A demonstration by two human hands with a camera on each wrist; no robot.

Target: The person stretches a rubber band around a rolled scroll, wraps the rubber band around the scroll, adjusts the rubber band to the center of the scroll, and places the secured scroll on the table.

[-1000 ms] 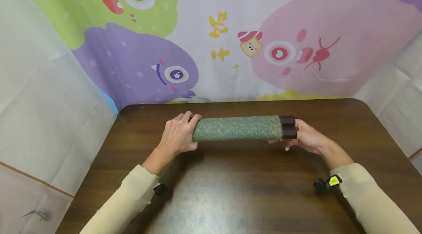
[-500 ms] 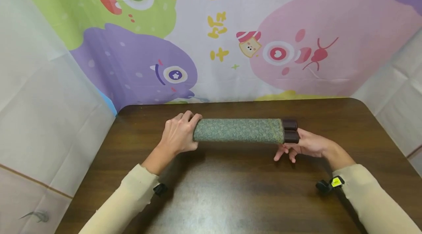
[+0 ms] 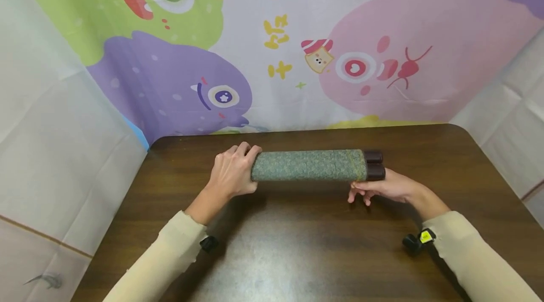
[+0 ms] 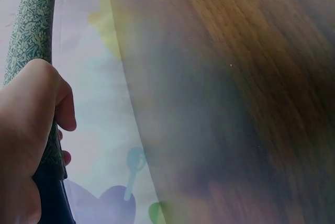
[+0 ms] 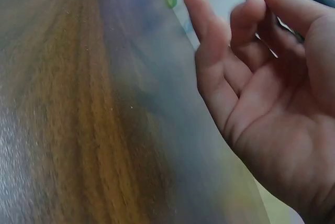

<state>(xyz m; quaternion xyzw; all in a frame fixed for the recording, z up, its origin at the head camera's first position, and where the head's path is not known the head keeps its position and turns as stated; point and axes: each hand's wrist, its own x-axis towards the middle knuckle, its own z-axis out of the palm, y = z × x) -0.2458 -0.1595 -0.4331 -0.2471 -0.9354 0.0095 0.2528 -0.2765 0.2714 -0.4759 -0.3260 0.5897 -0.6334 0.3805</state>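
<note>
A rolled-up scroll (image 3: pixel 309 166) covered in green patterned cloth is held level above the table. Two dark brown rod ends stick out of its right end. My left hand (image 3: pixel 234 169) grips the scroll's left end, its fingers curled over the top; in the left wrist view a dark end shows below that hand. At the scroll's right end is my right hand (image 3: pixel 384 187), under the rods. Its thumb and index fingertips come together at the cloth's lower edge, while the other fingers hang loosely curled. What lies between those fingertips is too small to tell.
The dark brown wooden table (image 3: pixel 272 245) reaches back to a cloth backdrop (image 3: pixel 280 103) with cartoon monsters. Pale walls or sheets flank both sides. A black strap with a small camera (image 3: pixel 414 243) sits on my right wrist.
My right hand lowers off the rod ends with its fingers spread, then brings thumb and index finger together at the scroll's lower edge. The left hand keeps its grip; the scroll barely moves.
</note>
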